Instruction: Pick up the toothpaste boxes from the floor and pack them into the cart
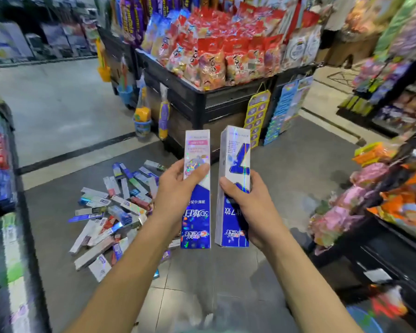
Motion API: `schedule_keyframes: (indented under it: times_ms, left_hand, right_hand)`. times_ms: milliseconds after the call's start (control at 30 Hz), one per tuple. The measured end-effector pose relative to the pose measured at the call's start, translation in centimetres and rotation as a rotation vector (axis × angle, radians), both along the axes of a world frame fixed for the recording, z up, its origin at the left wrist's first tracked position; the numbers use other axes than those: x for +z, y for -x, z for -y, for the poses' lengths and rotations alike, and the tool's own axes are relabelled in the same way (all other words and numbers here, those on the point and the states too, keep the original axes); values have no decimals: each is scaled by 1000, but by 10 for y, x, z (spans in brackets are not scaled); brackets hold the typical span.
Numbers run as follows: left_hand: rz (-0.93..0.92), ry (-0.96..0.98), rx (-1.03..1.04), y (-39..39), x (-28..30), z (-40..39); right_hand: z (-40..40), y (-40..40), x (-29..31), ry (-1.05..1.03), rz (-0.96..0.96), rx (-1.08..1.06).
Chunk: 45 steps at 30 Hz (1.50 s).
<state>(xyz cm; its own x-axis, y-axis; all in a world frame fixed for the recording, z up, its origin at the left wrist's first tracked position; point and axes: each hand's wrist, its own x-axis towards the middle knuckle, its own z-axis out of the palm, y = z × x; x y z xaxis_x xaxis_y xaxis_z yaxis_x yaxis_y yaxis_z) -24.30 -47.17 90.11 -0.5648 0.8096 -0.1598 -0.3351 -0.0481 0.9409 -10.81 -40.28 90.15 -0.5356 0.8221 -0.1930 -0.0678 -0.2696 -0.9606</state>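
Note:
My left hand (175, 188) grips a white and blue toothpaste box with a pink label (197, 219), held upright in front of me. Beside it, my right hand (247, 203) grips a second white and blue toothpaste box with a large blue 7 (235, 152), also upright. The two boxes stand side by side, a small gap apart. On the grey floor to the lower left lies a scattered pile of several toothpaste boxes (111, 212). At the far left edge is the cart (3, 188), blurred, with boxes lying in it.
A black display bin of red snack bags (226, 56) stands straight ahead, with toys and card strips hanging on its sides. Shelves of snack packs (394, 188) run along the right. Open grey floor (58, 104) stretches to the left.

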Motion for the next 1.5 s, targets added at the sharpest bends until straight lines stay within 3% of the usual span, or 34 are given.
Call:
schedule_keyframes:
  times_ms: [333, 567, 733, 967, 1167, 1333, 1500]
  left_hand:
    - [13, -4, -504, -92, 3, 15]
    - [-36, 35, -944, -225, -5, 31]
    - [-122, 49, -1102, -333, -10, 47]
    - [-214, 51, -1291, -502, -40, 71]
    - [-330, 176, -1385, -624, -86, 80]
    - [-589, 167, -1345, -686, -132, 71]
    - [-910, 5, -1503, -739, -191, 40]
  right_hand:
    - [99, -117, 4, 14, -4, -552]
    - [177, -243, -7, 24, 83, -1011]
    - [221, -334, -25, 64, 28, -1227]
    - [274, -484, -48, 107, -22, -1390]
    - [308, -607, -71, 162, 39, -1374]
    - [312, -674, -104, 254, 72, -1394]
    - [295, -743, -134, 313, 153, -1416]
